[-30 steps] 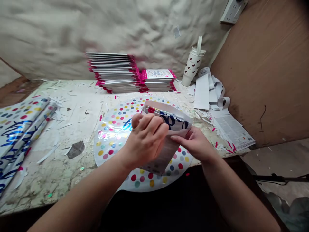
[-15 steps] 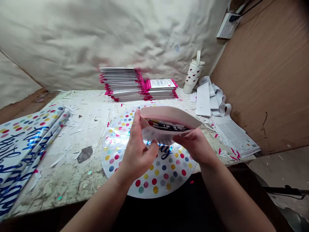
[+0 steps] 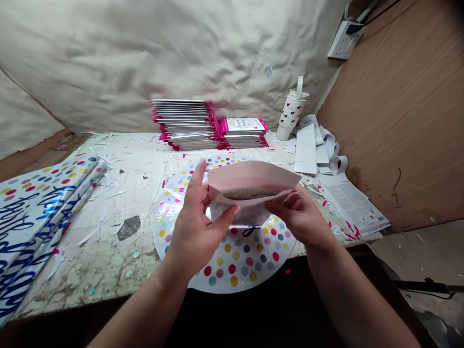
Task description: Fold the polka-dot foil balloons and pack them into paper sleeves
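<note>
A pale card envelope [image 3: 253, 174] is held up between my two hands, its mouth bowed wide toward me. Something folded shows dimly inside, too shadowed to name. My left hand [image 3: 197, 222] grips its left end, thumb against the front panel, index finger pointing up past the edge. At the right corner, my right hand [image 3: 300, 210] pinches the card between thumb and fingers. Beneath both lies a round white foil balloon [image 3: 235, 261], flat on the table, covered in coloured dots. Part of its blue lettering is hidden by the envelope.
Pink-edged packets stand in a tall stack [image 3: 184, 125] and a shorter stack [image 3: 244, 126] at the back. A heart-patterned tumbler [image 3: 291, 113] stands beside loose paper strips [image 3: 306, 150]. More dotted foil balloons [image 3: 39, 212] lie at left; printed sheets [image 3: 358, 203] lie at right.
The envelope has tilted so that its contents show less and more of its front panel is visible. My left hand has shifted slightly left, around its end.
</note>
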Demonstrator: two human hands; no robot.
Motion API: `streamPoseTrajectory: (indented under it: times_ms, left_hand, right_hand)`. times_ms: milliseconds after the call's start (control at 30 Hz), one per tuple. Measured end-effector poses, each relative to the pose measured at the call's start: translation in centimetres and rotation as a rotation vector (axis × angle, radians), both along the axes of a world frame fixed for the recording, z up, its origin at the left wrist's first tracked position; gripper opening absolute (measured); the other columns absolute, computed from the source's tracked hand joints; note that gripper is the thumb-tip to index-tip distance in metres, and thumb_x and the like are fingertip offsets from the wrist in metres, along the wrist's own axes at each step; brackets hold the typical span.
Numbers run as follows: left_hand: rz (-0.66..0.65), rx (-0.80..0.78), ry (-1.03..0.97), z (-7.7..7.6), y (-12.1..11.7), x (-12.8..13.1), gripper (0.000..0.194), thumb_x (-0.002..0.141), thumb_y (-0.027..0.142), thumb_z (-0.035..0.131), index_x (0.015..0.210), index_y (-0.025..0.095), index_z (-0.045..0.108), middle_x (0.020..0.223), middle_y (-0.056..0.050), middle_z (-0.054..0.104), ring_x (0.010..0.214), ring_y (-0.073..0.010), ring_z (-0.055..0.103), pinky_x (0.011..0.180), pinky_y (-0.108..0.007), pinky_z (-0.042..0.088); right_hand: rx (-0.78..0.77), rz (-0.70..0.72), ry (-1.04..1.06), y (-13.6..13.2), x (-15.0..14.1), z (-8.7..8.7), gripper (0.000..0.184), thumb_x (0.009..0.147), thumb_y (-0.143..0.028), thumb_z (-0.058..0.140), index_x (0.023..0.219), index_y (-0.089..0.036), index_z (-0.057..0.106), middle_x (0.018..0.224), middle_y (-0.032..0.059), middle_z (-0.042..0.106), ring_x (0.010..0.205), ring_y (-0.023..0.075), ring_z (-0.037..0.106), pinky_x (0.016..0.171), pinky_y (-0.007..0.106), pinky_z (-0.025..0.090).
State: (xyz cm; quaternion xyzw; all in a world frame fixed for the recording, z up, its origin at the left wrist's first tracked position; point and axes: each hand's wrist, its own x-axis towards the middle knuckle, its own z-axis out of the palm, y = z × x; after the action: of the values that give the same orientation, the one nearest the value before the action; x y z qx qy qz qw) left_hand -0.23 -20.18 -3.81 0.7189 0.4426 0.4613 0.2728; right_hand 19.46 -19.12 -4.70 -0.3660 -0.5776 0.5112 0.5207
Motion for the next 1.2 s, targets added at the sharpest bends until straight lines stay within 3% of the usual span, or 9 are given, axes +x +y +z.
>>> streamPoseTrajectory:
  times_ms: [167, 267, 333, 400, 533, 700, 967, 1100, 1200]
  left_hand:
    - [-0.137, -0.498, -0.263, -0.3, 0.0, -1.1, 0.039, 0.072, 0.032, 0.068, 0.107, 0.014, 0.062, 0.1, -0.008, 0.068, 0.1, -0.0258, 0.059, 0.085, -0.037, 0.049]
    - [-0.148, -0.716, -0.331, -2.8, 0.2, -1.2, 0.024, 0.072, 0.036, 0.066, 0.08, 0.014, 0.066, 0.077, -0.004, 0.069, 0.078, -0.0189, 0.063, 0.07, -0.029, 0.051]
    - [-0.105, -0.878, -0.397, -4.9, -0.1, -1.2, 0.026, 0.07, 0.04, 0.066, 0.066, 0.014, 0.06, 0.057, -0.001, 0.062, 0.053, -0.0117, 0.056, 0.051, -0.022, 0.045]
    - [-0.049, -0.991, -0.455, -6.5, -0.7, -1.1, 0.029, 0.068, 0.041, 0.065, 0.06, 0.014, 0.055, 0.046, 0.002, 0.054, 0.04, -0.0077, 0.046, 0.04, -0.018, 0.036]
    - [-0.028, -1.028, -0.46, -7.4, -1.8, -0.6, 0.029, 0.068, 0.039, 0.063, 0.063, 0.012, 0.058, 0.043, 0.0, 0.054, 0.039, -0.0076, 0.047, 0.04, -0.018, 0.037]
    - [-0.016, -1.033, -0.385, -7.0, -2.3, 0.3, 0.029, 0.071, 0.04, 0.058, 0.062, 0.014, 0.056, 0.044, 0.001, 0.054, 0.037, -0.0097, 0.048, 0.032, -0.017, 0.032]
    - [-0.012, -1.067, -0.4, -7.2, -2.4, 0.4, 0.03, 0.073, 0.041, 0.057, 0.061, 0.014, 0.055, 0.045, 0.0, 0.054, 0.037, -0.0107, 0.05, 0.029, -0.017, 0.03]
    - [-0.014, -1.057, -0.391, -7.0, -2.4, 0.6, 0.031, 0.073, 0.042, 0.057, 0.061, 0.013, 0.055, 0.045, -0.001, 0.056, 0.036, -0.0109, 0.049, 0.029, -0.017, 0.03]
    - [0.02, -1.003, -0.452, -6.8, -1.9, -0.1, 0.028, 0.072, 0.038, 0.06, 0.062, 0.012, 0.056, 0.043, 0.0, 0.055, 0.037, -0.0097, 0.05, 0.034, -0.018, 0.037]
  right_hand:
    - [-0.077, 0.032, -0.052, 1.8, 0.8, -0.8, 0.022, 0.075, -0.034, 0.066, 0.09, -0.019, 0.061, 0.083, 0.0019, 0.067, 0.079, 0.0181, 0.062, 0.069, 0.029, 0.049]
    - [-0.122, -0.114, -0.314, 3.2, 0.7, -3.4, 0.032, 0.085, -0.044, 0.048, 0.073, -0.017, 0.06, 0.067, 0.0021, 0.062, 0.065, 0.0164, 0.058, 0.059, 0.028, 0.046]
    - [0.028, -0.287, -0.57, 3.0, 0.2, -5.0, 0.03, 0.088, -0.04, 0.044, 0.076, -0.017, 0.061, 0.073, 0.0039, 0.063, 0.069, 0.0175, 0.058, 0.064, 0.031, 0.046]
    - [0.269, -0.285, -0.757, 1.8, -0.6, -6.0, 0.019, 0.087, -0.028, 0.047, 0.087, -0.019, 0.063, 0.087, 0.0056, 0.065, 0.081, 0.0186, 0.058, 0.074, 0.032, 0.046]
    - [0.541, -0.043, -0.873, -1.1, -2.5, -6.4, 0.019, 0.087, -0.016, 0.047, 0.095, -0.019, 0.064, 0.091, 0.0072, 0.065, 0.086, 0.018, 0.058, 0.077, 0.031, 0.047]
    - [0.597, -0.049, -0.955, -1.6, -3.4, -6.0, 0.018, 0.088, -0.018, 0.047, 0.087, -0.015, 0.064, 0.082, 0.0079, 0.064, 0.078, 0.0187, 0.057, 0.071, 0.031, 0.047]
    - [0.364, -0.038, -0.78, -1.1, -2.9, -5.9, 0.015, 0.088, -0.018, 0.047, 0.094, -0.019, 0.061, 0.089, 0.0049, 0.065, 0.084, 0.0165, 0.059, 0.076, 0.029, 0.047]
    - [0.416, -0.082, -0.754, -1.2, -3.5, -6.0, 0.012, 0.087, -0.021, 0.048, 0.087, -0.019, 0.06, 0.086, 0.0063, 0.062, 0.085, 0.0182, 0.057, 0.079, 0.032, 0.045]
    - [0.333, -0.16, -0.629, -1.2, -0.7, -4.8, 0.017, 0.089, -0.025, 0.044, 0.082, -0.019, 0.057, 0.081, 0.0049, 0.06, 0.079, 0.0164, 0.056, 0.074, 0.03, 0.046]
